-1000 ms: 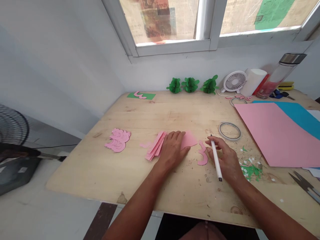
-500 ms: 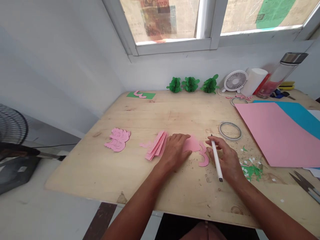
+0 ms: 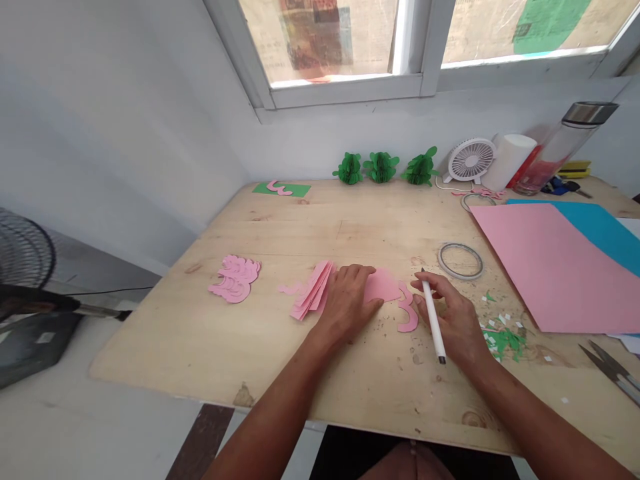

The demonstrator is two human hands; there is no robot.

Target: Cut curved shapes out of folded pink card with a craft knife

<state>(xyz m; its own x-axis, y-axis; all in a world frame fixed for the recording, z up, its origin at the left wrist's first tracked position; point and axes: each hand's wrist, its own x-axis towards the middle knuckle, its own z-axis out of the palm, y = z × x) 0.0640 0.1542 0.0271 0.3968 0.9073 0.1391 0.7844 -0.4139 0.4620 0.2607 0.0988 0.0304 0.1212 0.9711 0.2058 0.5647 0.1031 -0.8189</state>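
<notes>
My left hand (image 3: 349, 298) lies with its fingers stretched over a folded pink paper (image 3: 384, 285), whose right part shows beyond the thumb. Against the left side of that hand stands a fanned bundle of pink paper strips (image 3: 315, 291). My right hand (image 3: 456, 320) grips a white pen (image 3: 433, 320), its dark tip pointing away from me. Between the hands, a wavy pink paper cutout (image 3: 407, 313) rests on the table, touching the paper's right edge. Further left sits a pile of scalloped pink cutouts (image 3: 235, 279).
Tape rolls (image 3: 461, 261), green scraps (image 3: 505, 341), scissors (image 3: 613, 370) and large pink sheets (image 3: 560, 267) lie on the right. Along the wall stand green paper shapes (image 3: 381, 168), a small white fan (image 3: 471, 162) and a bottle (image 3: 563, 150). A green strip (image 3: 300, 191) lies at the back left.
My left hand's fingers have shifted very slightly left, baring a little more of the pink paper. The right hand and pen stay in place.
</notes>
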